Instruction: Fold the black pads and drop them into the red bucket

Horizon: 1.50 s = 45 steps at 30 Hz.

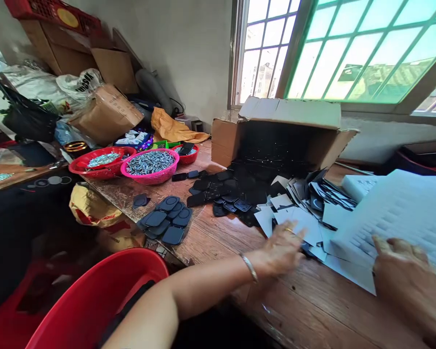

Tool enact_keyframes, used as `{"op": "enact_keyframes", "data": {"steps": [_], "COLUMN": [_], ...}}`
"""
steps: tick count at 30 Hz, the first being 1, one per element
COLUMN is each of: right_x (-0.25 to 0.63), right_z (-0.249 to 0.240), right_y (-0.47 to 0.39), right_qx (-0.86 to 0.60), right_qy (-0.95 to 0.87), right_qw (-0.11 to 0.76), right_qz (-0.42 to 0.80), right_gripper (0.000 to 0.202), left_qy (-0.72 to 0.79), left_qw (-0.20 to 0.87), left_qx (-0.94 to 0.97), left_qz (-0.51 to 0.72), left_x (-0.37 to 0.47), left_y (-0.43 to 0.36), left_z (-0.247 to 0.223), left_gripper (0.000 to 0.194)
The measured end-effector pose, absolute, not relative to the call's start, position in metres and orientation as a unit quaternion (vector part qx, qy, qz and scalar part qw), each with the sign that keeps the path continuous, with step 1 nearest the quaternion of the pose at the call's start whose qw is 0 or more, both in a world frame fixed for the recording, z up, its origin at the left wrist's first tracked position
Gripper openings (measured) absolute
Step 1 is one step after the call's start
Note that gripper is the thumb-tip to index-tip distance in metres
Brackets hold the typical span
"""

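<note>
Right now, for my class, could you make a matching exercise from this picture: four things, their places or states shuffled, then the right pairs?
1. bright pink round plastic bowl
2. brown cardboard box
3. curved silver-coloured bracelet
4. broad white dimpled slab

A. around the left hand's wrist
B. at the right hand
C. heaped with small metal pieces
D. open-fronted, dark inside

Pairs: 1-C, 2-D, 3-A, 4-B

window [349, 53] glaring, lower left dim, hands [285, 247] blurred

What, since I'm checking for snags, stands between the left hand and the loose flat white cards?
Nothing visible does; the blurred left hand is at the near edge of the flat white cards, contact unclear.
</note>
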State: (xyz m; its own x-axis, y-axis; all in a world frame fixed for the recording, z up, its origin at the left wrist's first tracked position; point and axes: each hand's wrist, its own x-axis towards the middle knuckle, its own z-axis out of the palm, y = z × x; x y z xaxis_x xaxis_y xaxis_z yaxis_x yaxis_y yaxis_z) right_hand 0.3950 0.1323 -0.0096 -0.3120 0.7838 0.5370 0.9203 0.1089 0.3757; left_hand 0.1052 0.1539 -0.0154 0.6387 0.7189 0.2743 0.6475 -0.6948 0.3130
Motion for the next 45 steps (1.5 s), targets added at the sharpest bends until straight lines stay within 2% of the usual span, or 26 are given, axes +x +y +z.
{"op": "enact_keyframes", "data": {"steps": [2,5,8,12,20,26,30,34,38,40,42,44,45], "right_x": [0.393,0.371,0.331,0.278,0.236,0.222,0.216,0.212,0.211,0.209,0.205,0.202,0.201], "right_z": [-0.006,-0.003,-0.011,-0.036,-0.054,-0.056,-0.053,-0.048,-0.049,-0.046,-0.041,-0.037,-0.035], "right_y": [0.131,0.124,0.112,0.093,0.060,0.051,0.049,0.048,0.046,0.044,0.043,0.040,0.038], "right_qx": [-0.584,-0.587,-0.541,-0.497,-0.506,-0.523,-0.511,-0.495,-0.496,-0.516,-0.526,-0.514,-0.507], "right_qy": [-0.723,-0.717,-0.768,-0.817,-0.805,-0.787,-0.792,-0.798,-0.769,-0.722,-0.673,-0.657,-0.662], "right_qw": [0.108,0.163,0.232,0.266,0.306,0.298,0.298,0.300,0.359,0.409,0.446,0.451,0.442], "right_qz": [-0.353,-0.338,-0.253,-0.123,0.039,0.133,0.152,0.167,0.181,0.213,0.269,0.317,0.332], "right_gripper": [0.037,0.042,0.038,0.029,0.024,0.024,0.025,0.026,0.024,0.025,0.037,0.045,0.041], "left_qy": [0.473,0.583,0.669,0.697,0.658,0.671,0.687,0.677,0.638,0.583,0.509,0.426,0.395], "left_qw": [0.084,0.065,0.062,0.081,0.007,-0.006,0.031,0.035,0.021,0.042,0.100,0.208,0.264], "left_qx": [0.859,0.793,0.730,0.710,0.748,0.737,0.724,0.730,0.752,0.790,0.836,0.861,0.858], "left_qz": [0.180,0.168,0.124,0.058,0.090,0.080,0.056,0.089,0.165,0.184,0.178,0.186,0.193], "left_x": [0.052,-0.029,-0.092,-0.127,-0.100,-0.096,-0.110,-0.116,-0.098,-0.079,-0.057,-0.039,-0.032], "left_y": [0.174,0.212,0.245,0.265,0.236,0.235,0.257,0.263,0.231,0.202,0.170,0.145,0.136], "left_z": [-0.012,-0.007,-0.002,0.002,0.016,0.004,-0.002,0.013,0.025,0.022,0.014,0.006,0.003], "left_gripper": [0.064,0.059,0.061,0.040,0.034,0.058,0.038,0.023,0.043,0.044,0.040,0.038,0.037]}}
